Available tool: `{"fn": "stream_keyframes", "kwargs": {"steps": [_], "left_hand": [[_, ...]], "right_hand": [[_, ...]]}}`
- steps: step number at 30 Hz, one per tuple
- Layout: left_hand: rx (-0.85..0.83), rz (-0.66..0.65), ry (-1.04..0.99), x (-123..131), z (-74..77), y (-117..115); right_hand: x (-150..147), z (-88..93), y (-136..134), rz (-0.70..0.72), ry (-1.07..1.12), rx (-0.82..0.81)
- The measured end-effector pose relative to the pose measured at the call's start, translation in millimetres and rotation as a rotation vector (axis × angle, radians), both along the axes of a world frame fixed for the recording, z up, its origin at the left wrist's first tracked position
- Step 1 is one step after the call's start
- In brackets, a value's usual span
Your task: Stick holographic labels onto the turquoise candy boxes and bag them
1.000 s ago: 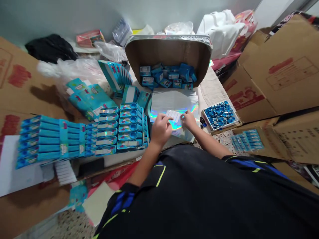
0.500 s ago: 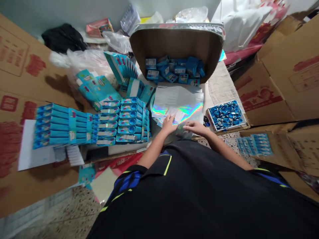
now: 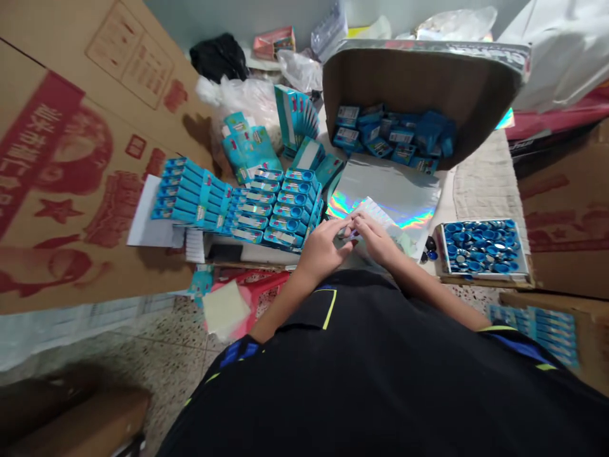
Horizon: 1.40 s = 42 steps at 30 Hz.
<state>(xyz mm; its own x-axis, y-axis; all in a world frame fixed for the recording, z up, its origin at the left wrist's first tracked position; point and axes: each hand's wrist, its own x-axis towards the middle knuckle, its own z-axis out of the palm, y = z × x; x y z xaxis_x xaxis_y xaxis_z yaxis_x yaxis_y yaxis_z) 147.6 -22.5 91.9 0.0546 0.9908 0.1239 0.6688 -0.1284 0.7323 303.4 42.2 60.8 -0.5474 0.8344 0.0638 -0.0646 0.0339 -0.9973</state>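
Observation:
My left hand (image 3: pixel 323 249) and my right hand (image 3: pixel 378 238) meet fingertip to fingertip over a shiny holographic sheet (image 3: pixel 394 197). Both pinch a small white ribbed strip (image 3: pixel 375 211) between them; a tiny piece between the fingertips is too small to name. Rows of blue boxes (image 3: pixel 266 206) lie just left of my left hand. A tray of blue round caps (image 3: pixel 483 244) sits to the right of my right hand.
A tipped cardboard box (image 3: pixel 419 82) with small blue packets (image 3: pixel 390 133) stands behind the sheet. Large cartons (image 3: pixel 71 158) lean at left and right. Flat blue packaging (image 3: pixel 247 146), plastic bags (image 3: pixel 242 95) and a pink stool (image 3: pixel 247 292) lie around.
The camera swung to the left. My two hands came together from lying flat on the sheet and lifted the white strip between their fingertips.

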Motion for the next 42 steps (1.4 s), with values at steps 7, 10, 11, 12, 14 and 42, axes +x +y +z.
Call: {"fn": "stream_keyframes", "kwargs": {"steps": [7,10,11,12,14,42], "left_hand": [[-0.244,0.041,-0.118,-33,25.2,-27],[-0.228,0.124,-0.126,-45,29.7,-30],[-0.208,0.152,-0.113,-49,31.0,-30],[-0.189,0.171,-0.090,-52,32.1,-30],[-0.155,0.185,-0.032,-59,33.8,-31],[0.044,0.618,0.226,-118,-14.3,-14]], "right_hand": [[-37,6.5,-2,0.127,-0.003,-0.041],[-49,12.1,-4,0.154,-0.030,-0.022],[-53,14.7,-5,0.155,-0.037,-0.007],[-56,17.3,-6,0.151,-0.041,0.006],[-62,21.7,-7,0.133,-0.030,0.023],[-119,-48.5,-7,0.188,0.161,-0.175]]}}
